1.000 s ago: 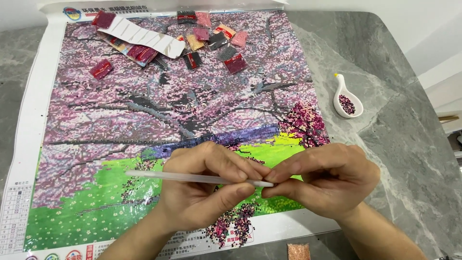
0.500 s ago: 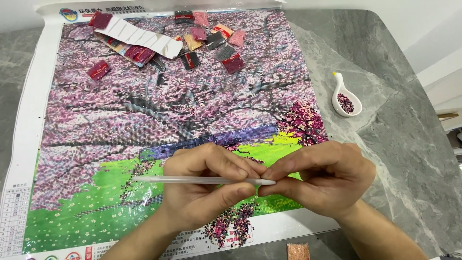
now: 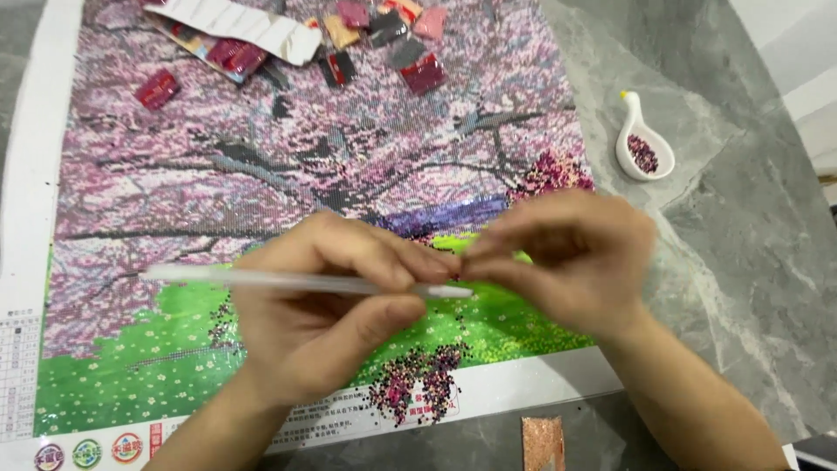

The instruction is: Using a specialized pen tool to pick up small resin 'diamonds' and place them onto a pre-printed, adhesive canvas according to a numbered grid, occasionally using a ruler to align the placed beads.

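My left hand (image 3: pixel 327 314) grips a thin white pen-like applicator (image 3: pixel 288 281) that lies level, its tip pointing right. My right hand (image 3: pixel 567 262) pinches at that tip with thumb and forefinger; whether a bead sits between them is hidden. Both hands hover above a large bead-mosaic canvas (image 3: pixel 261 174) of pink blossom trees over a green meadow. A patch of dark pink and black beads (image 3: pixel 418 384) lies on the canvas's lower edge just below my hands.
Small bead packets (image 3: pixel 375 44) and a folded white paper strip (image 3: pixel 240 22) lie on the canvas's far part. A white spoon-shaped tray (image 3: pixel 643 144) with dark pink beads stands on the grey marble table (image 3: pixel 741 262) at right. A pinkish square pad (image 3: pixel 542 443) lies near the front edge.
The view has dropped and moved closer, so everything sits higher in frame. My hands rose a little, and my right hand is blurred from motion at the pen's tip.
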